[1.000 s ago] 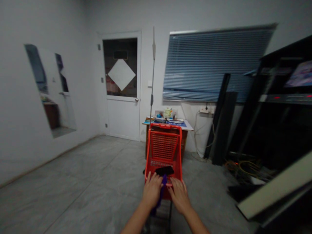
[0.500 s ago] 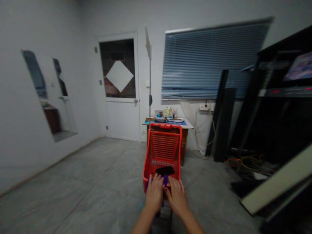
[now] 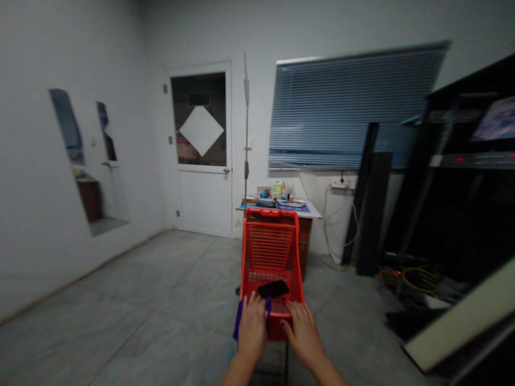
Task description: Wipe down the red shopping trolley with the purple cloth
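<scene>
In front of me stands a red plastic shopping cart (image 3: 272,244) with a slatted back panel. A black phone-like slab (image 3: 273,289) lies inside its basket. My left hand (image 3: 253,328) presses a purple cloth (image 3: 240,320) against the left part of the cart's near edge, fingers stretched forward over it. Part of the cloth is hidden under that hand. At the right end of the same edge, my right hand (image 3: 302,328) has its fingers bent over the rim, with the thumb apart on the near side.
Behind the cart is a cluttered desk (image 3: 311,208), with a thin pole (image 3: 247,134) beside it. A white door (image 3: 205,201) and a mirror (image 3: 108,193) are to the left. On the right are a dark rack (image 3: 462,209), loose cables (image 3: 420,279) and a leaning pale board (image 3: 462,321).
My hands have moved apart. The purple cloth has shifted left with my left hand, while my right hand has come off it onto the cart's rim. The view has tilted slightly.
</scene>
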Demonstrator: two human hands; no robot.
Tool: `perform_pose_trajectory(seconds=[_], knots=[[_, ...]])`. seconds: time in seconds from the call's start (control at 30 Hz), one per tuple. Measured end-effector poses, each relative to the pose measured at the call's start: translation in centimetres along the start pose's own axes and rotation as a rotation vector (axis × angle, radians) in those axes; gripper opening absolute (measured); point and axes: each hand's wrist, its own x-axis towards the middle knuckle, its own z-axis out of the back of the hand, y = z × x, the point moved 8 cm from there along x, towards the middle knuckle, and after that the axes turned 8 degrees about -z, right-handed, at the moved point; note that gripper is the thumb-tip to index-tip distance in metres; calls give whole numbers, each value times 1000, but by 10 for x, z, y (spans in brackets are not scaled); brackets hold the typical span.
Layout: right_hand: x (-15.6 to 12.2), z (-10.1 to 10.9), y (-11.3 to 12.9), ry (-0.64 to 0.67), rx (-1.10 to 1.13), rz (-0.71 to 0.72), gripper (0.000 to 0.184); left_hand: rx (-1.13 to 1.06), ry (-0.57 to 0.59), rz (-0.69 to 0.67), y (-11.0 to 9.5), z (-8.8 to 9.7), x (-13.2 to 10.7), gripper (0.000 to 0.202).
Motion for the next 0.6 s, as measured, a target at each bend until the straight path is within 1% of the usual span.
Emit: perform_pose_trajectory(seconds=[0.1, 0.17, 0.2, 0.27, 0.33, 0.4, 0.47, 0.5, 0.53, 0.6], knots=[[-10, -3, 0, -20, -17, -40, 51, -52, 3, -27, -12, -3, -4, 36], [-19, -4, 5, -21, -40, -68, 53, -82, 29, -68, -10, 3, -8, 38], [-23, -5, 9, -19, -51, -76, 54, -96, 45, -86, -6, 9, -10, 39], [-30, -6, 22, -7, -58, -60, 54, -124, 76, -104, 9, 21, -13, 40], [-34, -8, 39, 17, -43, 15, 56, -142, 99, -85, 30, 34, -16, 40], [-34, -6, 53, 25, -31, 86, 59, -140, 110, -30, 50, 43, -18, 39], [-29, -2, 59, 14, -37, 97, 59, -126, 115, 31, 60, 48, -19, 39], [-25, 0, 60, 13, -42, 90, 58, -126, 118, 44, 59, 48, -18, 38], [-22, 0, 60, 19, -44, 85, 56, -133, 123, 42, 53, 47, -17, 38], [-16, 0, 61, 45, -38, 87, 53, -170, 135, 6, 32, 43, -15, 38]])
